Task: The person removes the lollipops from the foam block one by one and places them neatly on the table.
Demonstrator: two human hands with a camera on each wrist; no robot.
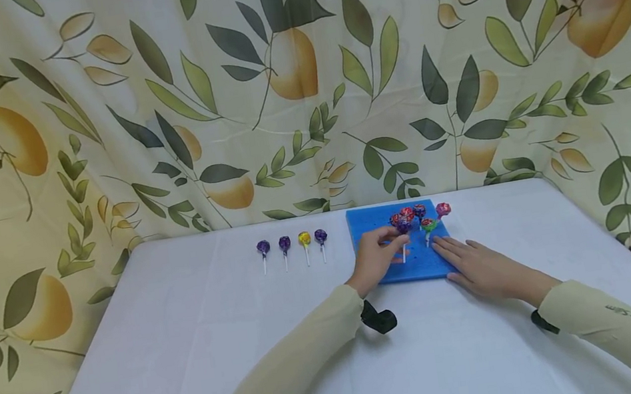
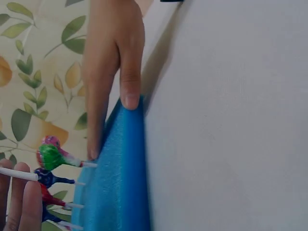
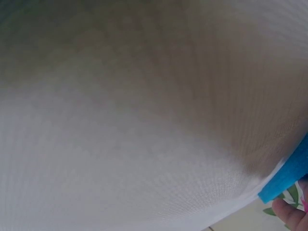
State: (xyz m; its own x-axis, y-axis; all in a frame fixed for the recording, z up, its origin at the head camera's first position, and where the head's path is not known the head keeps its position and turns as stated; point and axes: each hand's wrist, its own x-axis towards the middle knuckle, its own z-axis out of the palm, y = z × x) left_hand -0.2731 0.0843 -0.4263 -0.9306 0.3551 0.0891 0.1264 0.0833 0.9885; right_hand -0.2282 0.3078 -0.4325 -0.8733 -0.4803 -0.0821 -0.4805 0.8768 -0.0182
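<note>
My left hand (image 1: 374,257) pinches a purple-wrapped lollipop (image 1: 404,225) over the blue foam board (image 1: 422,268), its stick pointing down. In the left wrist view that white stick (image 2: 20,173) lies across my left fingers (image 2: 30,211). Several lollipops stand with their sticks in the board, among them a green one (image 2: 51,157), a dark blue one (image 2: 45,177) and a red one (image 2: 47,196). My right hand (image 1: 483,267) rests along the board's right edge with fingers extended, thumb on the near side. In the right wrist view only a fingertip (image 3: 287,211) and a board corner (image 3: 284,178) show.
To the left, a spaced row of lollipops lies on the white table (image 1: 191,349): two purple (image 1: 263,247), one yellow (image 1: 304,238) and another purple (image 1: 321,236). A pink lollipop (image 1: 443,209) is at the board's far right. Behind hangs a fruit-patterned curtain (image 1: 306,131).
</note>
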